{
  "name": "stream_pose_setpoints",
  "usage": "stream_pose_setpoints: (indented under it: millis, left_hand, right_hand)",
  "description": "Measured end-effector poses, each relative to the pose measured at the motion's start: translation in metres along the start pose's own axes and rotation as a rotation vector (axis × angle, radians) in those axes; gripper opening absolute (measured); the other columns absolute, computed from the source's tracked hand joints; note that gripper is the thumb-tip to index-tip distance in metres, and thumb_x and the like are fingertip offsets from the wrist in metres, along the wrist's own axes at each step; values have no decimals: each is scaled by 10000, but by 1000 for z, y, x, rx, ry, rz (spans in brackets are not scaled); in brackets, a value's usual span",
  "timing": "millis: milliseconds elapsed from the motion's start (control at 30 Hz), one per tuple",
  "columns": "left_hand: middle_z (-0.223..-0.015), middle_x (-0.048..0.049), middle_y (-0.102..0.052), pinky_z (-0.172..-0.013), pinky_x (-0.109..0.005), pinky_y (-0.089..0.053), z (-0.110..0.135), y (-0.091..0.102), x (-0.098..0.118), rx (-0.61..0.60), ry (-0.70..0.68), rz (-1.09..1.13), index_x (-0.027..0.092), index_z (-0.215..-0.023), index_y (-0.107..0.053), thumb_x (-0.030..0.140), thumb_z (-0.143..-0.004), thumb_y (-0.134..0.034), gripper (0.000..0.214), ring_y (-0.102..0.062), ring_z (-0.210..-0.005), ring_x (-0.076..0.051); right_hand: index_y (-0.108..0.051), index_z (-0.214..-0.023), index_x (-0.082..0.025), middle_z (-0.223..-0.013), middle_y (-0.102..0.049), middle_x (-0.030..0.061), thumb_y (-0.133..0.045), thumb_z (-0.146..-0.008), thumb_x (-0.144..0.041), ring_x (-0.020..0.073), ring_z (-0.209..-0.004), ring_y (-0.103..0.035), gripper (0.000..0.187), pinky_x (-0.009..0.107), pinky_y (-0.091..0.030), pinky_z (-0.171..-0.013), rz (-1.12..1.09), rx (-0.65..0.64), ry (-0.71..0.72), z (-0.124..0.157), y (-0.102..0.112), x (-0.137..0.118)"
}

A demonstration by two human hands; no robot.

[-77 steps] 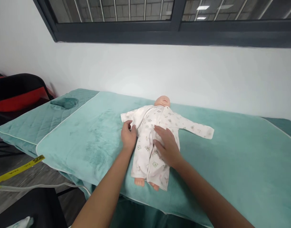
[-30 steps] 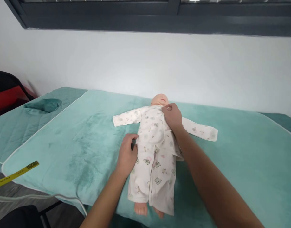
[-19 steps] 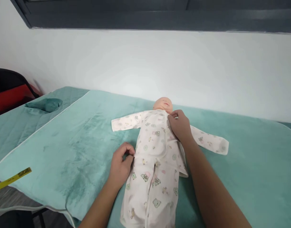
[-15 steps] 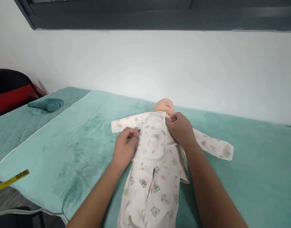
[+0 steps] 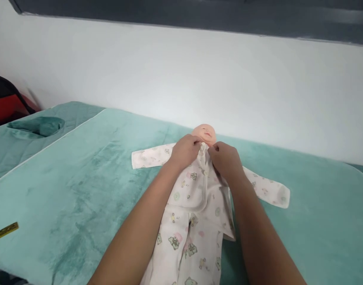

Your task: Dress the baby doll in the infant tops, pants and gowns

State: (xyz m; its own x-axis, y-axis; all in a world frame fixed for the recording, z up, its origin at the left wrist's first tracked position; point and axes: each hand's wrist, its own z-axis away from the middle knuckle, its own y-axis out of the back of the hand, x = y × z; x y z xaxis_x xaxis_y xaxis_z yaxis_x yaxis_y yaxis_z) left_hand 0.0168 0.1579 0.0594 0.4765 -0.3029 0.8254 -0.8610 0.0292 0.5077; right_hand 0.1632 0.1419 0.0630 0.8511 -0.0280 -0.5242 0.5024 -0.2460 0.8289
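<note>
A baby doll (image 5: 205,132) lies on its back, its head toward the wall. It wears a white baby shirt (image 5: 189,190) printed with small bears, the sleeves spread to both sides, and matching baby pants (image 5: 181,245). My left hand (image 5: 186,149) is closed on the shirt's edge at the neckline, just below the doll's chin. Across from it, my right hand (image 5: 225,158) pinches the other side of the collar. Between my hands the front edge is bunched up. The fingertips are partly hidden.
A teal plush cover (image 5: 95,170) spreads under the doll, with a white wall (image 5: 181,79) behind. Quilted teal fabric with a folded teal cloth (image 5: 39,126) lies at the left. Beyond it stands a red and black bag-like item (image 5: 6,105). A yellow strip (image 5: 5,231) shows at the lower left.
My left hand has moved from the shirt's side up to the neckline and taken hold there. My right hand stays at the collar. The shirt front is now bunched, and the view has shifted slightly.
</note>
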Motion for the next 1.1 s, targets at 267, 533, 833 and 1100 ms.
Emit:
stream_pose_setpoints:
  millis: [267,533,833,1100]
  left_hand:
    - [-773,-25,-654,-675,-280,-413,-9,1,2,-54,38,44,209,-716,-662,262,-795,-595,116,-564,-698,-174]
    - [-732,-19,-649,-630,-277,-390,-15,2,4,-143,48,45,208,-706,-668,235,-777,-582,115,-551,-664,-166]
    - [-845,-23,-679,-670,-268,-430,-16,2,-2,-46,53,194,190,-808,-637,285,-819,-554,126,-577,-730,-145]
    - [-817,-17,-672,-669,-254,-441,-14,3,0,-45,128,364,180,-803,-645,311,-791,-611,136,-576,-716,-127]
  right_hand:
    - [-509,-661,-231,-708,-627,40,-454,-833,-274,188,-660,-495,185,314,-348,-650,-207,239,-10,-3,-14,-22]
    - [-649,-748,-201,-786,-687,18,-566,-781,-329,181,-721,-579,156,293,-411,-669,-536,229,-160,2,-15,-10]
    - [-655,-730,-195,-661,-622,-22,-626,-747,-363,141,-598,-517,171,257,-388,-560,-721,203,-208,4,-14,-8]
    - [-704,-799,-191,-770,-690,1,-655,-737,-346,155,-708,-587,175,263,-457,-659,-842,215,-124,5,-17,-8]
